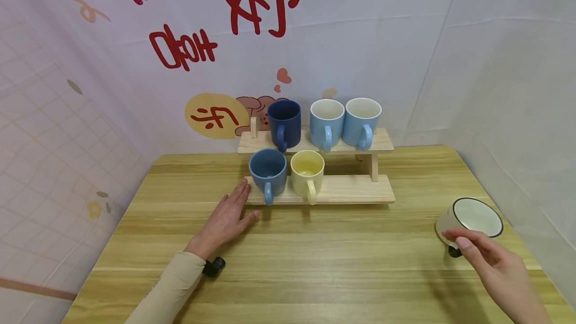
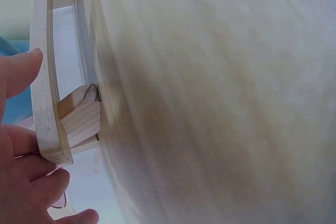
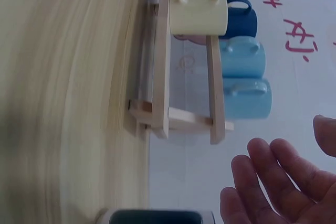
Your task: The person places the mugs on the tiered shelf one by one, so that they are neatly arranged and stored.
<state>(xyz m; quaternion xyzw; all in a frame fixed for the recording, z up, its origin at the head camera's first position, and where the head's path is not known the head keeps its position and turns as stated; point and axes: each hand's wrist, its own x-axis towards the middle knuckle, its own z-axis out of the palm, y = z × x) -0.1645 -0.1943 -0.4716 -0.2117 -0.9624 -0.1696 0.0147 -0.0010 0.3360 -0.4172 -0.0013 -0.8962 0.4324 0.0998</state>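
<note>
My left hand (image 1: 225, 224) rests at the left end of the lower board of a two-tier wooden shelf (image 1: 355, 187), fingers along its end. In the left wrist view, the thumb (image 2: 23, 69) overlaps the board's front edge. A blue mug (image 1: 268, 171) stands on that board just right of my fingers, beside a pale yellow mug (image 1: 301, 184). My right hand (image 1: 499, 269) holds nothing, its fingers loosely bent. It overlaps the near side of a white mug (image 1: 450, 221) with a dark rim and dark handle. The right wrist view shows this mug's rim (image 3: 157, 213) at the bottom edge.
On the upper board stand a navy mug (image 1: 288, 124) and two light blue mugs (image 1: 321, 126), handles facing forward. The wood-grain table (image 1: 333, 274) extends in front of the shelf. A white printed cloth (image 1: 378, 49) hangs behind and at both sides.
</note>
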